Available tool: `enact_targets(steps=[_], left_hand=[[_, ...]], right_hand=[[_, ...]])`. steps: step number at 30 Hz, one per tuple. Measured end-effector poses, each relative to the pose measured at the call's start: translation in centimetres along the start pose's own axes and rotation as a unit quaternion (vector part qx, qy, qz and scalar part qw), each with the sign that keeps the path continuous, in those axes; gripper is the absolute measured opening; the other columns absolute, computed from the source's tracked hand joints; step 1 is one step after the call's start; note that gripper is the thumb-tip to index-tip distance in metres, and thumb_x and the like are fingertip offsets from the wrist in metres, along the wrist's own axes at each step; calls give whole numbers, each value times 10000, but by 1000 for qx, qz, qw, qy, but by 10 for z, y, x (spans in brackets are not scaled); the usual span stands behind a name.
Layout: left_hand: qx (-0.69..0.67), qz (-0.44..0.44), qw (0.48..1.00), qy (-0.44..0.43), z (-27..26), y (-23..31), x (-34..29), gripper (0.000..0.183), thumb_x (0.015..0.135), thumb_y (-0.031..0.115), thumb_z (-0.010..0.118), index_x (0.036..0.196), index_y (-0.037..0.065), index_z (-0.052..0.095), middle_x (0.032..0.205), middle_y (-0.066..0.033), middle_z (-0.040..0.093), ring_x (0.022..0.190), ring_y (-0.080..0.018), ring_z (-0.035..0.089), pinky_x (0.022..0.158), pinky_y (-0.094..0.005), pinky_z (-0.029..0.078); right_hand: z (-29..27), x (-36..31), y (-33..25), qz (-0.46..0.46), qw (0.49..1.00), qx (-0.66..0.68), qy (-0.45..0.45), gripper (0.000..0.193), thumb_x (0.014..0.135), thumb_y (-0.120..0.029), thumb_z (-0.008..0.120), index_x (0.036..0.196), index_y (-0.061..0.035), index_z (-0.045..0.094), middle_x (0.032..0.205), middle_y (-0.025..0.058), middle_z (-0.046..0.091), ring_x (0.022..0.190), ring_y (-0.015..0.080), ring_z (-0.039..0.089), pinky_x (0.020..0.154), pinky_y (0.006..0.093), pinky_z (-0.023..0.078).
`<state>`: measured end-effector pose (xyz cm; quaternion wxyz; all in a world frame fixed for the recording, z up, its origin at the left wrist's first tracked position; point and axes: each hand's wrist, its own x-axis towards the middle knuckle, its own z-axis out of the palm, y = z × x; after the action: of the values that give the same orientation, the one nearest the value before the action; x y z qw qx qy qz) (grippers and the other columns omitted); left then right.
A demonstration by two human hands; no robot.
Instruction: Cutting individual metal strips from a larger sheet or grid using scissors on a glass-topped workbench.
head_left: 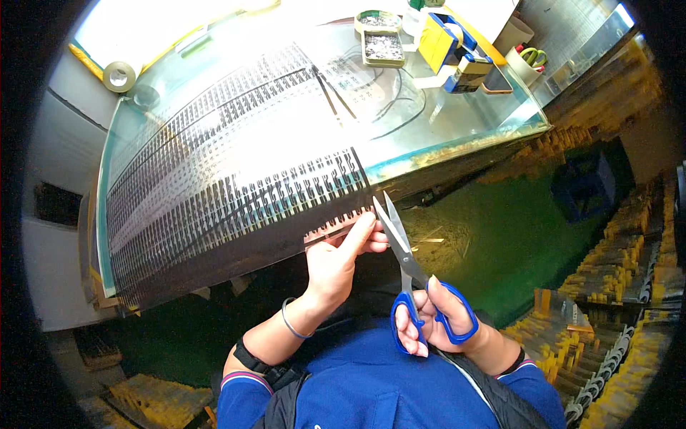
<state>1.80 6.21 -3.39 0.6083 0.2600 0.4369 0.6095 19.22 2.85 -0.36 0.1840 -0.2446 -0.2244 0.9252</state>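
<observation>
A large film sheet (286,186) with rows of black marks and a dark border lies over the glass tabletop (493,118), its near edge hanging past the table. My left hand (332,268) pinches that sheet near its right front corner, thumb on top and fingers beneath. In my right hand (437,334) is a pair of scissors (406,254) with blue handles, my fingers and thumb through the loops. The blades are slightly apart and point up toward the sheet's corner, just right of my left fingertips. Whether a blade touches the film I cannot tell.
Tape rolls (120,76) stand at the back left. Two joined trays of small bits (382,48), a blue-and-yellow tape dispenser (437,41), a small box (468,73), a phone (498,81) and a cup of tools (524,68) occupy the far right. The floor (493,236) is green.
</observation>
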Motion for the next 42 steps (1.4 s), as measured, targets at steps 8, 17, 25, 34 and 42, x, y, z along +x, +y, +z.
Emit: enact_targets(steps=[8,17,25,34,42], left_hand=[[26,16,999,12,1,-4,-3,157,842,130,553,912,-1,605,767,-51,605,612,-101,551,508,-206,437],[40,-7,998,38,5,-5,-6,136,833,164,572,827,33,605,679,-20,575,507,-67,499,410,-186,368],[56,-3,998,38,1,-4,-10,129,830,162,575,839,37,605,664,-33,582,464,-71,491,372,-186,360],[81,-22,996,28,-1,-3,-23,148,823,163,588,864,22,608,680,-59,598,467,-83,508,373,-194,384],[89,-37,995,18,-6,0,-34,141,826,153,582,863,19,608,664,-62,596,458,-93,512,371,-203,385]], right_hand=[[14,7,4,-7,981,-155,120,505,895,-457,348,812,7,530,615,71,534,531,127,548,481,226,453],[14,14,12,-32,955,-235,180,388,904,-336,413,778,17,513,581,73,526,492,126,539,433,221,441],[17,15,12,-14,934,-272,233,374,850,-368,525,690,-30,516,540,36,530,433,74,511,398,200,405],[12,14,15,-64,920,-302,240,344,826,-335,575,648,-48,514,514,22,518,418,60,484,387,202,380],[15,8,11,-32,911,-325,253,334,805,-328,607,644,-46,530,507,17,512,413,54,471,381,192,369]])
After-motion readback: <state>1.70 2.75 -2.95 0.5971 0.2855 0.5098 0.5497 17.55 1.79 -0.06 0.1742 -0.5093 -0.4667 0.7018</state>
